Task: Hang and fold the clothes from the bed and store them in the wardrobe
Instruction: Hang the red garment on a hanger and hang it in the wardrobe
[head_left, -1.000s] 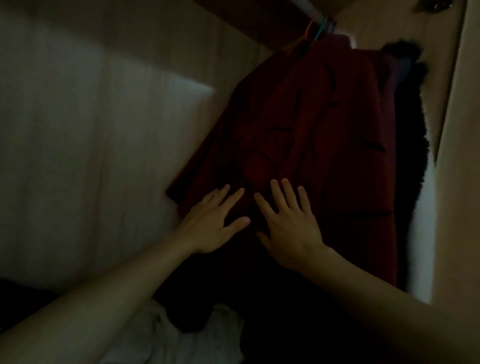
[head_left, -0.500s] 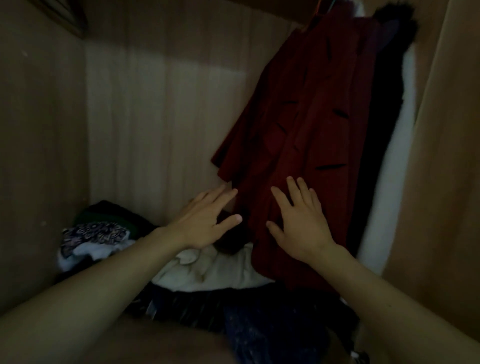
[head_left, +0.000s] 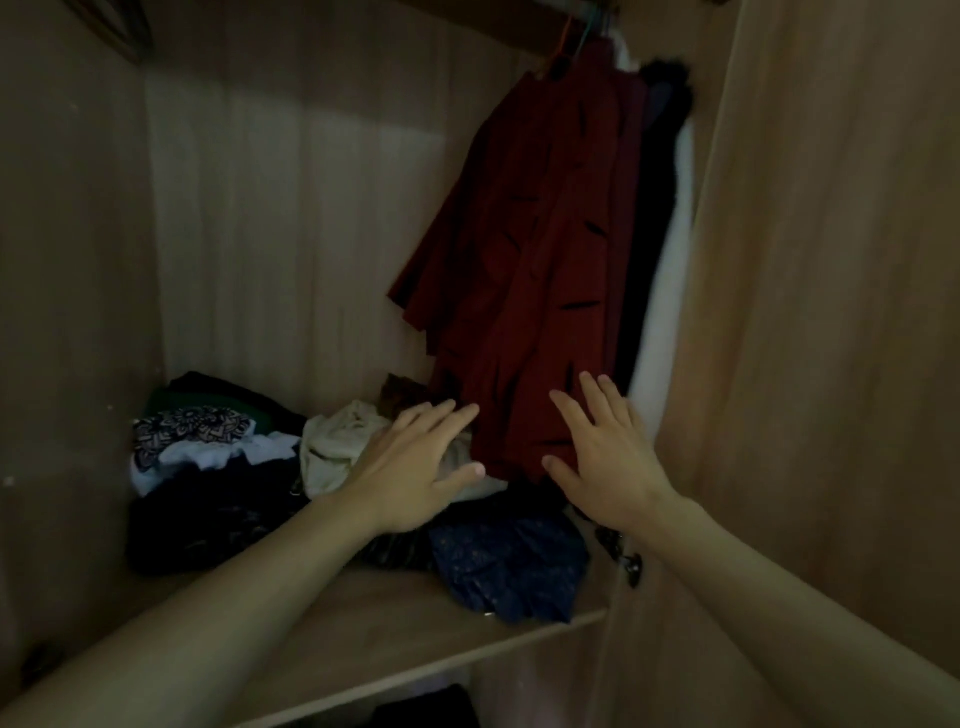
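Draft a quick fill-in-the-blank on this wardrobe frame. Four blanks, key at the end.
1. The right hand rests flat on a hanging garment coloured ____.
2. The left hand, fingers straight, is in front of the pale cloth and holds ____.
3. The piled clothes lie on the wardrobe ____.
4. The crumpled cloth below the right wrist is dark ____.

Missing words: red; nothing; shelf; blue.

Light-wood wardrobe shelf (head_left: 363, 623) carries loose clothes, heaped toward the back. Dark pile (head_left: 208, 519) at left, cream garment (head_left: 332, 447) mid-back, blue dotted garment (head_left: 509, 561) near the front edge, right.
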